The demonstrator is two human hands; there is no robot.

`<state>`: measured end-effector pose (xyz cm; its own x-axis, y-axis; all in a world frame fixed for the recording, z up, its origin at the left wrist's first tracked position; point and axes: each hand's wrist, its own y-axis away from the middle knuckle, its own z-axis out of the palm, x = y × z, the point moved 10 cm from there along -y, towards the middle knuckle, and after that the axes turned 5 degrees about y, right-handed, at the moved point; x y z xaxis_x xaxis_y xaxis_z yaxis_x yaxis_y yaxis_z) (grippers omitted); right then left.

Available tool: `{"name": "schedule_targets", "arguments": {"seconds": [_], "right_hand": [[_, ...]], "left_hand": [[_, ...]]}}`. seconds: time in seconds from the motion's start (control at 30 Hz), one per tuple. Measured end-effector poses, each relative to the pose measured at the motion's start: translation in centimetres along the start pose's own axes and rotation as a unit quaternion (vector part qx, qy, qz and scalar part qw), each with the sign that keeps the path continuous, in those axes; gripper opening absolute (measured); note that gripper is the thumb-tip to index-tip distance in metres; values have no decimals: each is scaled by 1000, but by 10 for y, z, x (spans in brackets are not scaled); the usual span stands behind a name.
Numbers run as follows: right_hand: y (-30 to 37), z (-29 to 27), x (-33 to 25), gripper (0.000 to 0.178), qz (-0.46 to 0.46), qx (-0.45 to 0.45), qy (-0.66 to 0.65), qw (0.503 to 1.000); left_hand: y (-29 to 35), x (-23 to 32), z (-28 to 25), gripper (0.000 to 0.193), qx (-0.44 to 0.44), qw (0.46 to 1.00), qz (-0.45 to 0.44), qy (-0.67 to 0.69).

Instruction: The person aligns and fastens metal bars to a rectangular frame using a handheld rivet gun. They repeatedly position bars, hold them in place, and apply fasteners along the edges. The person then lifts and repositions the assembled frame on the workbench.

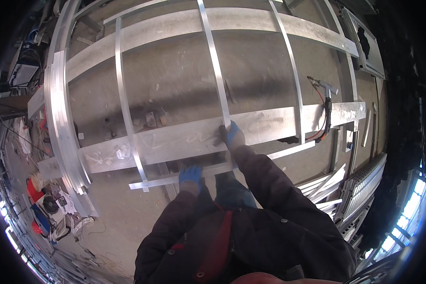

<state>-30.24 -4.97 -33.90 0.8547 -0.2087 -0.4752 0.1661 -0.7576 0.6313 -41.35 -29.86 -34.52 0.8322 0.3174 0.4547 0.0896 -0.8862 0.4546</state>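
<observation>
While over grey workshop floor (118, 203), left hand (190, 174) around near bar (293, 149), right hand (232, 135) around middle bar (213, 52).

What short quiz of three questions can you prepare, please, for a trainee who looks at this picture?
1. True or false: the right hand touches the middle slim bar.
2. Choose: the left hand is at (A) the near crossbar or (B) the far wide beam.
3. Fill in: the torch-like tool is to the person's ____ side.

Key: 1. True. 2. A. 3. Right.
</observation>
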Motion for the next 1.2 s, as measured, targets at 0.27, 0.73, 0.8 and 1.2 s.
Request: {"name": "schedule_targets", "arguments": {"seconds": [0.27,0.73,0.8,1.2], "right_hand": [[-9,-1,-4,61,-1,26,26,999],[2,-15,-36,61,-77,73,172,979],[3,-15,-44,64,-99,84,216,968],[-8,-29,-13,85,-98,37,177,979]], "left_hand": [[-4,1,-2,61,-33,999,-7,-7],[-5,0,-4,61,-5,1000,4,7],[-4,2,-8,61,14,1000,12,4],[-2,2,-14,65,48,999,12,22]]}}
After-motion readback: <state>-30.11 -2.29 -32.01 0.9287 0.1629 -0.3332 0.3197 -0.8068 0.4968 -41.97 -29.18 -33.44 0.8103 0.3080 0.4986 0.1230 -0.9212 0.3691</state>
